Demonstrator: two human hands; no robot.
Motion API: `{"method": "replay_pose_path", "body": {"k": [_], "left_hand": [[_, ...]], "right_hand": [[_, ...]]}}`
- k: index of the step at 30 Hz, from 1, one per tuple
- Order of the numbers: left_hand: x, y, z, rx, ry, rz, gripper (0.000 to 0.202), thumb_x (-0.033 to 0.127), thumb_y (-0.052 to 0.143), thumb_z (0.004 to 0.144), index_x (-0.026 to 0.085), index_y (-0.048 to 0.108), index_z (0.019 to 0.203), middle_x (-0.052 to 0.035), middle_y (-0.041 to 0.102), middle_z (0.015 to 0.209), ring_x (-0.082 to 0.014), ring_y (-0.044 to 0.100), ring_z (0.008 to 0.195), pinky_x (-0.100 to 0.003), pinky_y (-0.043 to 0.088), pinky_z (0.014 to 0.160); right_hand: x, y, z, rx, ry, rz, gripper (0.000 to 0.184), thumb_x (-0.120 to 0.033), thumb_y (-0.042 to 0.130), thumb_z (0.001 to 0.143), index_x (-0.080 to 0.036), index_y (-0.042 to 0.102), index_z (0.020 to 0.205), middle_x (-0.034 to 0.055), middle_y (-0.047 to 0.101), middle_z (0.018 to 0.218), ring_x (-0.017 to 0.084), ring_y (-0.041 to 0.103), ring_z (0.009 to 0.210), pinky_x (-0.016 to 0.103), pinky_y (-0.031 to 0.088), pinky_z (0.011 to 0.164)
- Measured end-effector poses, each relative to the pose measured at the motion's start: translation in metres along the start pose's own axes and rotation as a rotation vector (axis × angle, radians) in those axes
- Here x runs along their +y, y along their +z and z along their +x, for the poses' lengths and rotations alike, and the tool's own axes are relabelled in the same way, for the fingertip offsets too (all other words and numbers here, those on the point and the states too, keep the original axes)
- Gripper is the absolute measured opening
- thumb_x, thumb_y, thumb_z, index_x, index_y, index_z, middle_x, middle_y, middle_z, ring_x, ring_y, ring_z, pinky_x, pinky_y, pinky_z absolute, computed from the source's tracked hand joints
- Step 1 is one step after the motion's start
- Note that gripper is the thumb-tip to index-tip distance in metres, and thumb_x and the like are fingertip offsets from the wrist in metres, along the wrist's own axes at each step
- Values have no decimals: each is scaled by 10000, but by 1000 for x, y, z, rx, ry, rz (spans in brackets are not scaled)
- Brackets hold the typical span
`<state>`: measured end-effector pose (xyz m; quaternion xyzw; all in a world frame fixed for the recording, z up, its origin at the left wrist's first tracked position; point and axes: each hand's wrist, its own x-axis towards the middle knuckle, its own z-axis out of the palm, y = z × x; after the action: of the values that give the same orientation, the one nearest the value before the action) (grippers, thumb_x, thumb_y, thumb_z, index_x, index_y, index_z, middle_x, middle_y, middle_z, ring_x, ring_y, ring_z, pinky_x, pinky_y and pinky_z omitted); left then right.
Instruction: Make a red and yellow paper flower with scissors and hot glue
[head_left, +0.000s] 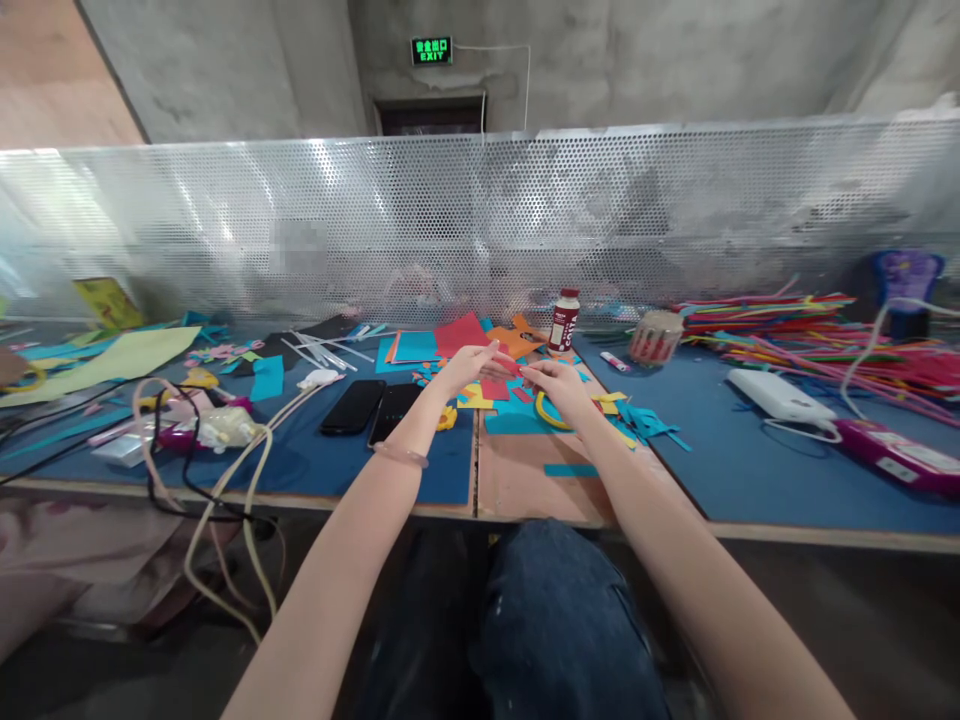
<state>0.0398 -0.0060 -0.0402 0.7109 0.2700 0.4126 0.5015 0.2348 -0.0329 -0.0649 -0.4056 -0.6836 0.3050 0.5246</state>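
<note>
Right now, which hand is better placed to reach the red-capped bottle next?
Right, probably. The right hand is nearer; the bottle stands just beyond it. The left hand sits farther to the side. Both seem to hold red paper.

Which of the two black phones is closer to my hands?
The right-hand black rectangular phone, partly hidden by your left forearm; the other phone lies fully in view.

- Left hand (471, 368) and right hand (559, 388), both bare, like the forearms
- Smooth, pale pinkish bangle (401, 457) around the left forearm
- Dark blue denim trousers (562, 625), lightly flecked
</note>
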Motion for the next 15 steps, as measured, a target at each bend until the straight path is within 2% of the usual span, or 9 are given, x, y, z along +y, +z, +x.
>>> {"method": "replay_pose_path", "body": {"k": [3,10,15], "left_hand": [[0,-1,-2,-14,-5,-30,558,569,438,825,100,634,1056,-155,711,870,-219,680,815,-380,498,819],[-2,-2,-5,-55,9,-35,487,421,628,754,130,595,1143,-132,699,954,-204,667,883,-361,486,854],[-2,9,-4,-63,-9,-16,361,363,688,698,106,664,950,-136,701,925,-211,667,847,-341,503,795]], "right_hand": [[1,0,0,3,2,15,347,-507,609,719,-162,647,722,25,626,642,125,531,570,251,415,560],[3,1,0,17,-12,21,391,-543,588,719,-155,625,739,32,622,649,131,548,577,250,432,547],[-2,2,-1,-15,-65,-67,401,-537,542,759,-149,642,758,33,633,656,135,554,582,252,444,556]]}}
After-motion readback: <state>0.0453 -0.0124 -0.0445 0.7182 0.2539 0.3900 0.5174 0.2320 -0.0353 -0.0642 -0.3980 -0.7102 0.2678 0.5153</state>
